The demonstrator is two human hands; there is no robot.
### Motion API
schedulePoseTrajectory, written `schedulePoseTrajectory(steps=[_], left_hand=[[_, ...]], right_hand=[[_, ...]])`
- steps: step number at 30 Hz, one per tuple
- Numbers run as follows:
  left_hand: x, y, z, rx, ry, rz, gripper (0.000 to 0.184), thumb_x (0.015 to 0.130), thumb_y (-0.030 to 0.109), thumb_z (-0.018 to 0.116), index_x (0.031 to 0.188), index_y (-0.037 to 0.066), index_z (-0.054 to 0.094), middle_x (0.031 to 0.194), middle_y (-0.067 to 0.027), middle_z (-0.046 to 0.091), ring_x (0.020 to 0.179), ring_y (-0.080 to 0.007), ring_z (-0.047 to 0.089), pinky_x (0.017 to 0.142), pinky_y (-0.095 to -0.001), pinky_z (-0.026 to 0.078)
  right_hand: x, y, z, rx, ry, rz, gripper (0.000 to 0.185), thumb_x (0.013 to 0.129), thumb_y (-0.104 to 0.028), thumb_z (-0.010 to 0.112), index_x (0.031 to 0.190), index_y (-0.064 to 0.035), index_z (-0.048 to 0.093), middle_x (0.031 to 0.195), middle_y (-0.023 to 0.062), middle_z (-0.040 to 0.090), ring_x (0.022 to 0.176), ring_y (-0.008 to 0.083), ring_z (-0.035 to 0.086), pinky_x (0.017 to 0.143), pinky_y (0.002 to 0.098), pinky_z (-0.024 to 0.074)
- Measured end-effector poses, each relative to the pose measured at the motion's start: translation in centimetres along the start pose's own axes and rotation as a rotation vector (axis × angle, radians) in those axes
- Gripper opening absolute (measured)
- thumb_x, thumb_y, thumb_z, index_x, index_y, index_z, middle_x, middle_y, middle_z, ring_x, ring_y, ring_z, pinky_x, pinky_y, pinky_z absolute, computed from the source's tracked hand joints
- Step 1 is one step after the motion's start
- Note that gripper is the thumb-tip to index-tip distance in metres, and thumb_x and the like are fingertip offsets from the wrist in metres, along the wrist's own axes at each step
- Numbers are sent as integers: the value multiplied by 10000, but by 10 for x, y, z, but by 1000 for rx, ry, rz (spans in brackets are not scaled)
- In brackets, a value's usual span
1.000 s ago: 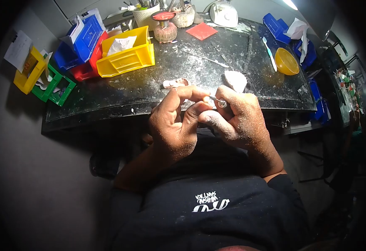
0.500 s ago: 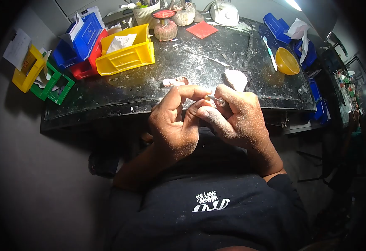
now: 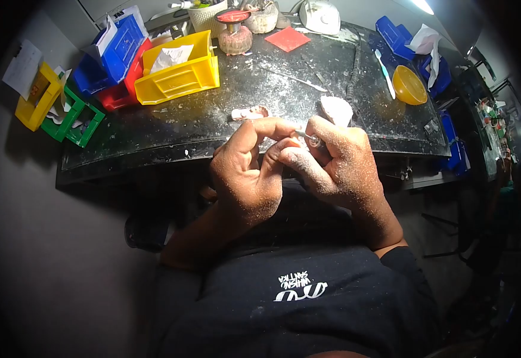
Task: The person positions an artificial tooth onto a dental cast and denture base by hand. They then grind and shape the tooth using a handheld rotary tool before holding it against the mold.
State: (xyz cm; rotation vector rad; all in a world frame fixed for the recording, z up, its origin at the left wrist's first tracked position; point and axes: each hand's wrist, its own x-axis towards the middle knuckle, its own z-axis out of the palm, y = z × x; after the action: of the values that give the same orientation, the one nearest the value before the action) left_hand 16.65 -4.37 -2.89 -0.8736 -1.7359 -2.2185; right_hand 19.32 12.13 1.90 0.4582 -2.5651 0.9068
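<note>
My right hand (image 3: 341,161), dusted with white powder, is closed around a rotary handpiece (image 3: 315,142); only its round metal nose and thin bur show. The bur points left at the fingertips of my left hand (image 3: 251,170). Thumb and index finger of that hand pinch a tiny whitish piece (image 3: 300,141), mostly hidden, whose kind I cannot make out. Both hands meet just in front of the bench edge, fingertips nearly touching. Behind them on the bench lie a white plaster cast (image 3: 336,110) and a small pink-and-white piece (image 3: 250,113) like part of a denture.
On the dusty black bench (image 3: 171,128) are a thin metal instrument (image 3: 296,79), a toothbrush (image 3: 385,74), an orange bowl (image 3: 409,85), a red square sheet (image 3: 288,39) and a glass jar (image 3: 235,40). A yellow bin (image 3: 180,80) and other coloured bins stand left. A dark coiled cord (image 3: 354,71) runs across.
Both hands stay almost in place. The bur has shifted slightly against the pinched piece, and the camera view has moved a little.
</note>
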Motion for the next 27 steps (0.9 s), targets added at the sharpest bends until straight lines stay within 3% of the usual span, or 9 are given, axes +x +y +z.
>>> schedulePoseTrajectory(steps=[3,5,12,21,27], left_hand=[[0,-1,-1,72,-18,15,222,959,76,678,1108,-66,595,1021,-115,669,883,-135,666,905,-299,527],[1,1,4,62,76,-16,80,941,14,675,1006,-28,652,874,-74,704,848,-110,645,989,-348,455],[3,1,4,33,76,12,77,939,16,678,998,-27,653,879,-71,707,858,-110,631,995,-353,451],[4,1,4,70,84,23,73,929,26,694,972,-24,663,887,-70,710,879,-118,619,981,-352,460],[4,0,5,78,106,11,77,926,24,696,983,-23,673,890,-72,714,878,-119,627,987,-354,460]], right_hand=[[0,1,1,-5,-2,2,488,824,-452,780,641,-83,518,532,86,505,504,319,543,796,406,449],[0,1,1,-11,9,-21,479,828,-444,779,650,-81,521,532,84,507,500,311,550,813,402,455],[0,1,2,-8,15,-22,476,828,-436,782,651,-80,520,530,85,501,497,306,551,818,397,454],[0,2,3,-40,16,-49,456,837,-433,775,661,-92,528,537,74,509,507,310,564,909,461,438],[0,1,4,-15,-5,-21,447,840,-433,772,678,-87,540,549,78,532,515,306,579,893,451,446]])
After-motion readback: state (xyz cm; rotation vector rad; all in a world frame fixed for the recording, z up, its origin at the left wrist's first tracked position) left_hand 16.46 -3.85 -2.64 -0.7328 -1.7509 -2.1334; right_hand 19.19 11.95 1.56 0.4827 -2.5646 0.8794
